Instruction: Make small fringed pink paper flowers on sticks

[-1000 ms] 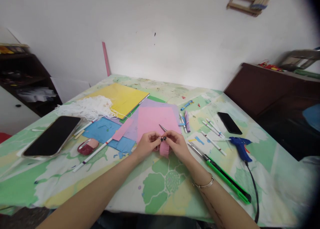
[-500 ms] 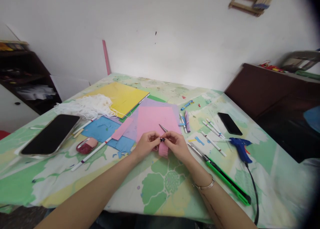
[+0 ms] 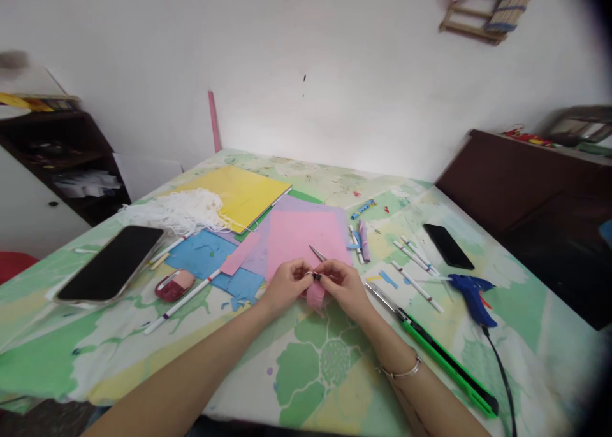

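My left hand (image 3: 289, 285) and my right hand (image 3: 343, 287) meet above the table's near middle, fingertips pinched together. Between them hangs a curled pink paper strip (image 3: 314, 295). A small dark piece (image 3: 316, 276) shows at the fingertips, too small to name. Just beyond the fingers a pointed metal blade (image 3: 316, 253) sticks out over a pink sheet (image 3: 303, 233); its other end is hidden by my right hand. To the right of that hand lies a green box cutter (image 3: 444, 358) with its blade extended.
A blue glue gun (image 3: 472, 297), white paper sticks (image 3: 417, 285) and a phone (image 3: 448, 246) lie right. On the left are a larger phone (image 3: 112, 262), white yarn (image 3: 179, 211), a yellow folder (image 3: 234, 192), blue sheets (image 3: 203, 252) and a dark red tape dispenser (image 3: 174, 286).
The view has tilted up slightly and shifted left, so everything sits lower and further right. Both hands stay pinched at the pink strip, whose curled end has turned a little.
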Tool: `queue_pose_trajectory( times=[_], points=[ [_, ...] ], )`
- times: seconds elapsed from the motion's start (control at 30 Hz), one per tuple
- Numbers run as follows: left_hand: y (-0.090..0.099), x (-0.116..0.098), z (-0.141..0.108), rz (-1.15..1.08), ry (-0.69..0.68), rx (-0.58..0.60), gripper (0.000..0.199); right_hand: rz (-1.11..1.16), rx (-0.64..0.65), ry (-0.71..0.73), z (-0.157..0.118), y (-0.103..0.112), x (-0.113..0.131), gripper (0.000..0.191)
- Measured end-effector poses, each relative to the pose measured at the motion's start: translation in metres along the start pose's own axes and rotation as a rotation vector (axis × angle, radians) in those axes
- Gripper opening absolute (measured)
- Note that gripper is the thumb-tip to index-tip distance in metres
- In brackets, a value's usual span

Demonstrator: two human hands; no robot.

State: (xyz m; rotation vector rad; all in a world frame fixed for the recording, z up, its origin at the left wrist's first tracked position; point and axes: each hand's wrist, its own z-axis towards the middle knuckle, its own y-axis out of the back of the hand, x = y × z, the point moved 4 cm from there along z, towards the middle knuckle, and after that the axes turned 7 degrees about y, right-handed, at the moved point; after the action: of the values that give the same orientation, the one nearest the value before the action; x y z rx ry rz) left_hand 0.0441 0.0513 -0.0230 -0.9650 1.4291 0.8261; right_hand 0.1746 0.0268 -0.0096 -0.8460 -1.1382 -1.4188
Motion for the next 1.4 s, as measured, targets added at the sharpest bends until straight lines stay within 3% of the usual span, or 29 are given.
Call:
queue_pose_trajectory(
  times=[0.87, 1.4],
  points=[
    [-0.0026, -0.0031, -0.0057, 0.017, 0.006, 0.007, 0.018, -0.247, -0.061, 0.102, -0.0023, 0.0007, 0.0013, 0.014],
    [-0.0026, -0.0038, -0.0049, 0.051, -0.034, -0.010, 0.014, -0.151, -0.056, 0.096, -0.0043, 0.0003, 0.0027, 0.013]
  ],
)
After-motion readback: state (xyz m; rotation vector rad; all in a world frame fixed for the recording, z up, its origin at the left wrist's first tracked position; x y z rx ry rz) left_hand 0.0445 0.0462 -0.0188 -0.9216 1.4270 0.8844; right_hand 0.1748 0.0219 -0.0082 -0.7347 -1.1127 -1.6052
